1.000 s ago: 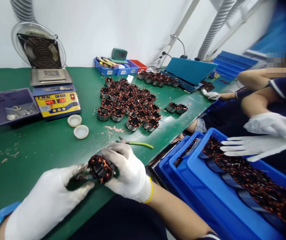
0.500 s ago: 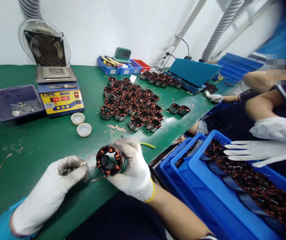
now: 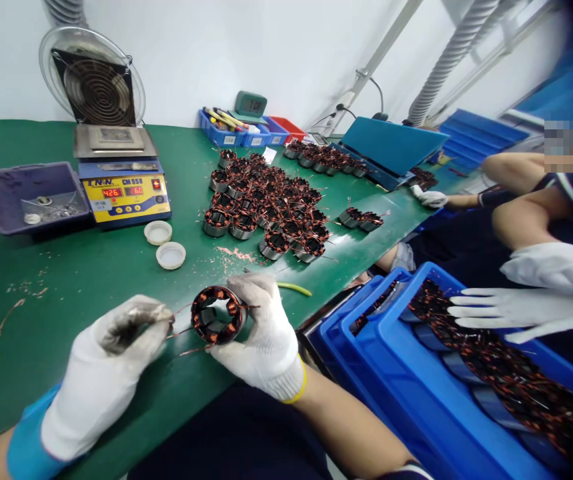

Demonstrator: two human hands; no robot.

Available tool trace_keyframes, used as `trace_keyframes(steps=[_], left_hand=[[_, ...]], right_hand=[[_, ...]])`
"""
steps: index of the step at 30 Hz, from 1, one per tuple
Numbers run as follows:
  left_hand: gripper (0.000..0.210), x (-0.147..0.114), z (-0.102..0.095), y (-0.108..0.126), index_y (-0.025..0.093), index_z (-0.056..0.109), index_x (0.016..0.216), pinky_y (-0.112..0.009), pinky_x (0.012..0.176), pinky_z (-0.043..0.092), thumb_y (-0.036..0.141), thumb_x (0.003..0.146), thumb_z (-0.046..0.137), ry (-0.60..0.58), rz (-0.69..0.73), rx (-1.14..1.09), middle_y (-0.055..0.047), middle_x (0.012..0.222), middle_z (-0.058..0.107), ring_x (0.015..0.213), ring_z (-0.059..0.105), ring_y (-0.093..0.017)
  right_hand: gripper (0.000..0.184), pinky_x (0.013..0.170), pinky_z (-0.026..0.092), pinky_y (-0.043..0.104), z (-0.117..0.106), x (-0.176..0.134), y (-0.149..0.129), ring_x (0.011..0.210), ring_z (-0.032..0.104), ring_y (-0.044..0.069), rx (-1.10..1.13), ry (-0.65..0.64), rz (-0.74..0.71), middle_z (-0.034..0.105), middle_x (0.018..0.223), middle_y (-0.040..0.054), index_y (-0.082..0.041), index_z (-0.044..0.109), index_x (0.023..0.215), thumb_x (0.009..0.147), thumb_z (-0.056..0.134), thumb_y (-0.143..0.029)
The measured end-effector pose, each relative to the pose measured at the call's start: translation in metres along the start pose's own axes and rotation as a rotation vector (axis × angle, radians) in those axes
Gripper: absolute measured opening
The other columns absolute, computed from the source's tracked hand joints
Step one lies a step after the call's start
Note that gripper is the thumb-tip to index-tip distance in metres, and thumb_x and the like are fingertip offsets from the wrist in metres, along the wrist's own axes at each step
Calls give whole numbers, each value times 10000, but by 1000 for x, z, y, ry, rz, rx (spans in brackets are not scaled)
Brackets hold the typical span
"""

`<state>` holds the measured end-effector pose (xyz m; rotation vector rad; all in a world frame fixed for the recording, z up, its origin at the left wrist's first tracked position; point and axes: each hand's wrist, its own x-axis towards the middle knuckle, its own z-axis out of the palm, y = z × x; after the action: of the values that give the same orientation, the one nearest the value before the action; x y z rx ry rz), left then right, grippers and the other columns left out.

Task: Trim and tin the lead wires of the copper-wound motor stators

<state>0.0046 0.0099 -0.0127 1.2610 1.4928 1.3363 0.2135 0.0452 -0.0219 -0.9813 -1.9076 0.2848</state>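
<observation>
My right hand [image 3: 266, 340], in a white glove with a yellow cuff edge, grips a motor stator [image 3: 199, 317] by its outer side. The stator is a dark metal ring with copper windings, its open bore turned towards me. Several thin wire leads stick out from its left side. My left hand [image 3: 111, 367], gloved in white with soiled fingertips, is pinched at the end of a copper wire [image 3: 182, 309] from the stator. The exact contact is too small to make out. Both hands are above the green table [image 3: 66, 280], near its front edge.
Several stators [image 3: 266, 200] stand grouped behind my hands. At the left are a yellow-fronted soldering pot [image 3: 131, 193], a purple-grey bin [image 3: 3, 200] and two white lids [image 3: 170, 255]. Blue crates [image 3: 391, 333] of stators flank my right side. A co-worker's gloved hand [image 3: 496, 310] rests over one.
My left hand has risen slightly and its pinching fingertips have turned upward at the wire. The stator stays in my right hand, shifted slightly. The pot's displayed digits differ.
</observation>
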Motion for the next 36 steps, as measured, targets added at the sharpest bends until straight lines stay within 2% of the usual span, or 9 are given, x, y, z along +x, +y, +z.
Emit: trace_keyframes(steps=[4, 8, 11, 14, 16, 18, 25, 32, 36], left_hand=[[68, -7, -5, 1, 275, 746, 790, -190, 678, 581, 251, 738, 782, -4, 60, -32, 27, 817, 742, 712, 691, -150], [321, 1, -7, -3, 276, 728, 954, -195, 788, 586, 215, 648, 803, -34, 138, -107, 19, 902, 752, 807, 718, -161], [489, 8, -1, -13, 235, 642, 1104, -331, 808, 626, 284, 642, 795, -86, 63, -59, -51, 973, 758, 840, 737, -230], [426, 12, 6, -20, 189, 626, 1087, -486, 828, 627, 424, 739, 696, -196, -19, 194, -138, 1027, 761, 871, 743, -312], [381, 12, 10, -24, 187, 659, 1045, -532, 876, 606, 457, 777, 638, -283, 58, 372, -148, 1042, 764, 930, 738, -340], [355, 11, 11, -26, 190, 688, 1027, -547, 894, 596, 433, 775, 626, -331, 153, 466, -138, 1031, 766, 961, 733, -348], [276, 12, 12, -32, 193, 710, 966, -498, 769, 629, 361, 771, 610, -336, 250, 505, -103, 924, 755, 840, 733, -304], [347, 11, 11, -38, 153, 723, 1067, -482, 796, 653, 324, 772, 656, -304, 385, 536, -133, 1015, 783, 895, 765, -310], [335, 12, 11, -39, 161, 712, 1064, -467, 783, 665, 316, 769, 677, -275, 431, 571, -126, 1011, 788, 887, 773, -308]], right_hand=[[640, 957, 568, 466, -2, 2, -4, 1106, 615, 266, 11, -6, 1, 534, 1167, 92, -259, 455, 1276, 722, 770, -325], [636, 944, 570, 438, -2, 8, -3, 1097, 625, 250, 35, 24, 37, 540, 1160, 80, -259, 465, 1240, 685, 774, -285], [664, 1017, 537, 454, 0, 25, 4, 1206, 606, 279, 19, 45, 46, 547, 1261, 115, -240, 469, 1215, 627, 774, -277], [697, 1062, 514, 443, 4, 54, 14, 1246, 609, 285, -40, -72, 157, 580, 1327, 132, -217, 468, 1251, 626, 765, -298], [703, 1032, 535, 419, 9, 76, 19, 1167, 658, 265, -119, -202, 253, 626, 1283, 102, -214, 478, 1294, 650, 749, -288], [710, 1014, 543, 411, 17, 95, 24, 1138, 669, 260, -216, -306, 275, 640, 1269, 78, -218, 492, 1323, 661, 744, -263], [599, 992, 540, 438, 42, 119, 33, 1177, 624, 287, -462, -544, 98, 600, 1339, 109, -204, 530, 1319, 757, 725, -269], [592, 967, 538, 427, 42, 124, 29, 1191, 590, 288, -563, -681, -9, 559, 1398, 126, -195, 510, 1368, 814, 713, -243], [593, 988, 526, 442, 39, 127, 27, 1195, 583, 293, -565, -708, -54, 549, 1401, 135, -187, 510, 1371, 816, 713, -226]])
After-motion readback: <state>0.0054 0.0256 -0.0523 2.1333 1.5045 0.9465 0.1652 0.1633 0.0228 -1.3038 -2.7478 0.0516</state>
